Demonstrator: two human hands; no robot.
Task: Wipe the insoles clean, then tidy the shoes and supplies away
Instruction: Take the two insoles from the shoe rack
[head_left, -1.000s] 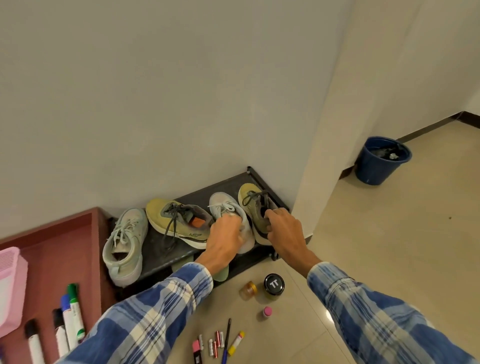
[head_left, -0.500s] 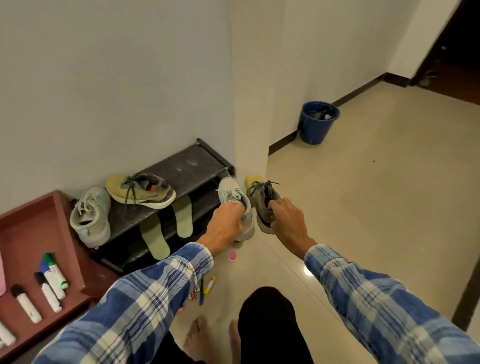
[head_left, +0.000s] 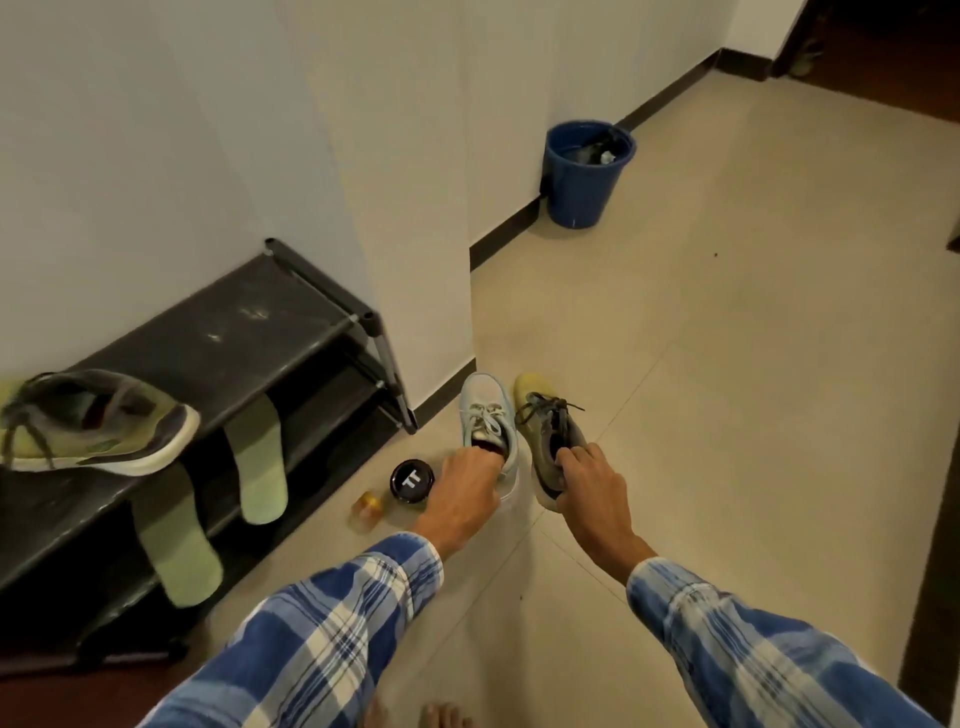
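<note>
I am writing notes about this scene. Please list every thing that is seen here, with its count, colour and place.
pale shoe: 1, mint-white, right of the rack, in the left hand
olive shoe: 1, yellow-grey, beside the pale shoe, in the right hand
second olive shoe: 1, yellow-grey, on the rack top
insoles: 2, green, hanging down the rack's front
rack: 1, black, against the wall
tin: 1, black, floor by the rack
jar: 1, amber, floor, left of the tin
bucket: 1, blue, floor by the far wall
feet: 2, bare, bottom edge
sleeves: 2, blue-white plaid
left hand: grips the pale shoe's opening
right hand: grips the olive shoe's heel
</note>
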